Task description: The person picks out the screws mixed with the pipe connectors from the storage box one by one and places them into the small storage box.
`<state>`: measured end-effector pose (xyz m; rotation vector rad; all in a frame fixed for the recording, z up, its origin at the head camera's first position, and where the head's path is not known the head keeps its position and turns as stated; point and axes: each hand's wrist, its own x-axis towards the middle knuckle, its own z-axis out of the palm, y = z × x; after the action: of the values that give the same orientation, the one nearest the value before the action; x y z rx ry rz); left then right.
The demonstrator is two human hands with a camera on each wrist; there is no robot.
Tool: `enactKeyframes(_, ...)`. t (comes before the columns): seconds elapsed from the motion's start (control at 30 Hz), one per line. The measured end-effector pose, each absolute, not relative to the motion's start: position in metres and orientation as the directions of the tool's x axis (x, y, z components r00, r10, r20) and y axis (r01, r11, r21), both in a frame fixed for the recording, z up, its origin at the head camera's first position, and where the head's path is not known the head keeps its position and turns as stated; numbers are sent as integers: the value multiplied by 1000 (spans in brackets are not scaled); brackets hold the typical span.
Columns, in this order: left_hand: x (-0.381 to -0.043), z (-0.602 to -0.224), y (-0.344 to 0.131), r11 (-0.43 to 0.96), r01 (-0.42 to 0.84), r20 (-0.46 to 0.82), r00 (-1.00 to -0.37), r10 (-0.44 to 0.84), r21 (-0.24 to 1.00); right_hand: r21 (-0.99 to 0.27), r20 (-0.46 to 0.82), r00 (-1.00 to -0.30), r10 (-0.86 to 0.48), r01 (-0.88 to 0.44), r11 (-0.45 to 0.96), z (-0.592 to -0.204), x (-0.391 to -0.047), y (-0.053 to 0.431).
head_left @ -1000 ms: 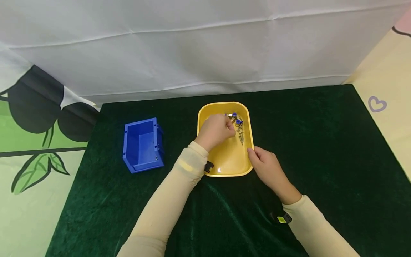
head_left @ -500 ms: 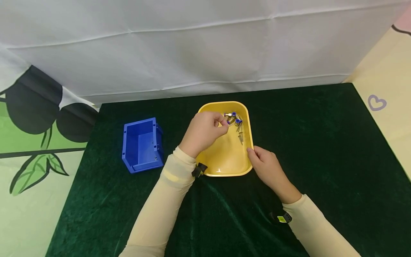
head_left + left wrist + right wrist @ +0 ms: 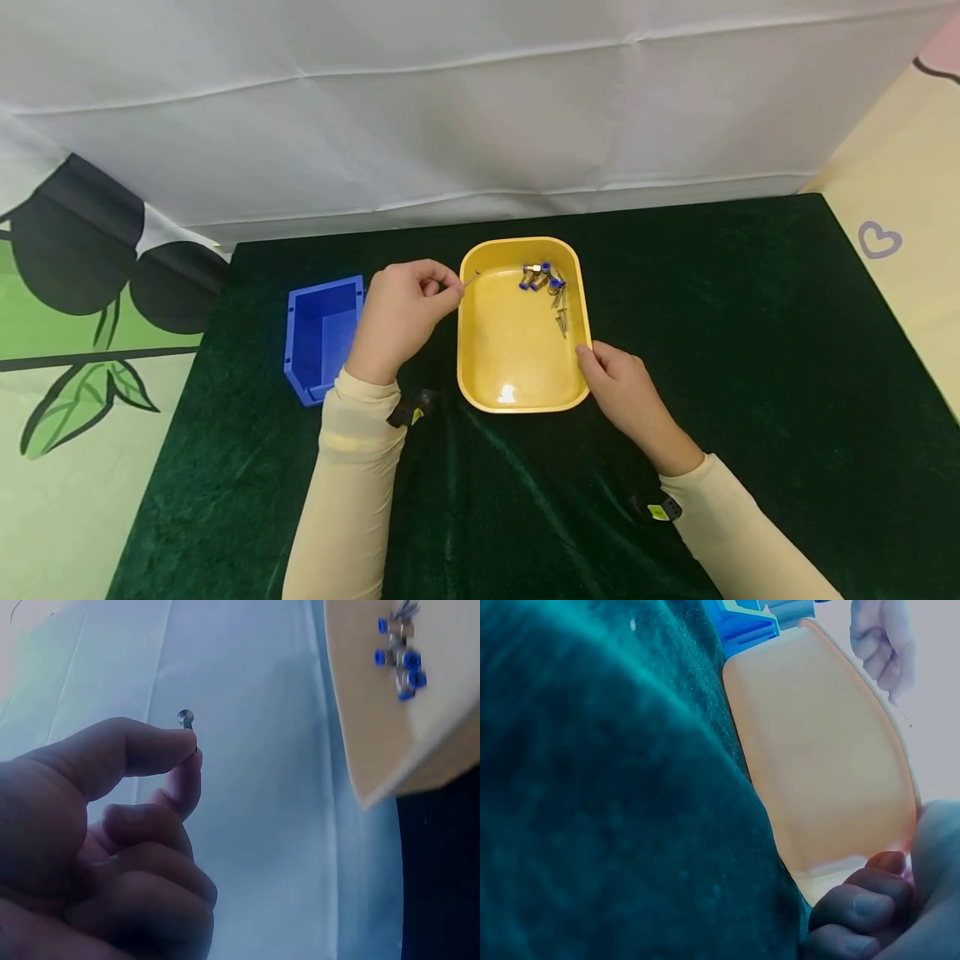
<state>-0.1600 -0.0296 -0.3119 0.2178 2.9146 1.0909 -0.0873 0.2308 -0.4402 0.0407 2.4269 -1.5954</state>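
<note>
My left hand (image 3: 401, 312) pinches a small metal screw (image 3: 186, 718) between thumb and index finger. In the left wrist view the round screw head points up, while the other fingers stay curled. This hand is in the air between the yellow tray (image 3: 517, 358) and the blue bin (image 3: 324, 308), overlapping the bin's right side in the head view. My right hand (image 3: 626, 396) grips the tray's lower right edge, thumb at the rim and fingers curled below it. Several brass fittings with blue ends (image 3: 536, 271) and several loose screws (image 3: 562, 321) lie in the tray's upper right part.
A dark green velvet cloth (image 3: 735, 333) covers the table, with folds near the front. Behind it hangs a white curtain (image 3: 480, 125). Printed panels stand at the left and right sides.
My left hand has lifted out of the yellow tray with a screw and moved left toward the blue bin. The right hand keeps its grip on the tray.
</note>
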Motion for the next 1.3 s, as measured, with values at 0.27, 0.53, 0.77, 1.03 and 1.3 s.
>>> enactKeyframes(0.27, -153, -313, -48, 757, 90, 31, -995, 91, 647, -902, -225, -970, -96, 170, 398, -441, -86, 232)
enactKeyframes(0.53, -151, -311, -60, 778, 55, 41, -998, 37, 626, -906, -221, -970, -102, 165, 391, -442, -86, 233)
enactKeyframes(0.77, -149, -314, -72, 787, 4, 52, -998, -37, 616, -907, -216, -970, -108, 159, 391, -441, -87, 233)
enactKeyframes(1.03, -148, -322, -73, 770, -23, 22, -999, -48, 637, -908, -211, -972, -105, 155, 389, -441, -87, 234)
enactKeyframes(1.3, -149, -323, -88, 781, -53, 48, -993, -106, 623, -906, -233, -967, -104, 177, 384, -440, -87, 232)
